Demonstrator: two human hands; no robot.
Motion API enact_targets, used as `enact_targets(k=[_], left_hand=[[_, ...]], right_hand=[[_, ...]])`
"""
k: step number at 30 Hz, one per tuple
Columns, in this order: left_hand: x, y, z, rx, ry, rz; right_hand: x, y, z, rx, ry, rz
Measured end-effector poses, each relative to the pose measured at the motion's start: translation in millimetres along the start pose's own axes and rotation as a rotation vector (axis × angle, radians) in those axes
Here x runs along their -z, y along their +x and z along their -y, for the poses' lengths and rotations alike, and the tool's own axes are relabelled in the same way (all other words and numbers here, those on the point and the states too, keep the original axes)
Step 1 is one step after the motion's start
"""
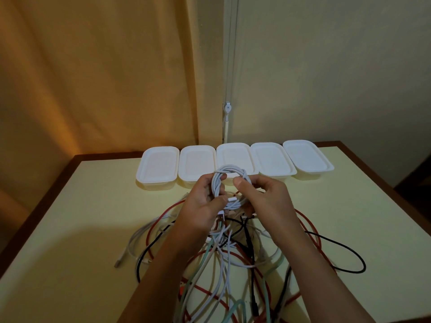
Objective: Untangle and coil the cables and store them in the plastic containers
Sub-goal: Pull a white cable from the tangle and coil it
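White cable coil [229,183] — above tangle [233,252]

A pale yellow table [70,206] with a dark brown wooden edge fills the lower part of the view, its far corners reaching back toward the wall. Behind it on the left hangs an orange-yellow curtain [105,66] in long vertical folds, brightest in a warm glowing patch low down near the table's far left corner. To the right stands a plain cream wall [326,66], evenly and dimly lit. Where curtain and wall meet, a thin white cord [231,54] runs down to a small white fitting [227,108] just above the table. The light is low and warm, with soft shadow lying across the near tabletop.
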State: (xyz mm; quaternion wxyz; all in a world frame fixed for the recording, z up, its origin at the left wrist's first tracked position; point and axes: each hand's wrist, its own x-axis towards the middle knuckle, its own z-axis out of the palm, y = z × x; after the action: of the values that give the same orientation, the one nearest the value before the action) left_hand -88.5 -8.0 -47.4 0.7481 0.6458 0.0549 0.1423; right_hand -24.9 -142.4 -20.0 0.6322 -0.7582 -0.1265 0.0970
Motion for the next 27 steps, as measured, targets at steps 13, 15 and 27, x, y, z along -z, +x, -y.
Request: enact_targets(k=[13,15,27], left_hand=[[5.5,3.5,-1.0,0.015,0.028,-0.110],[3.8,3.8,-3.1,0.020,0.048,-0.106],[2.3,0.6,-12.0,-0.010,0.050,-0.118]], right_hand=[[2.5,6.0,-9.4,-0.031,0.168,0.107],[0.4,6.5,-9.7,-0.038,0.173,0.085],[5.8,6.8,-8.9,0.170,-0.058,-0.027]])
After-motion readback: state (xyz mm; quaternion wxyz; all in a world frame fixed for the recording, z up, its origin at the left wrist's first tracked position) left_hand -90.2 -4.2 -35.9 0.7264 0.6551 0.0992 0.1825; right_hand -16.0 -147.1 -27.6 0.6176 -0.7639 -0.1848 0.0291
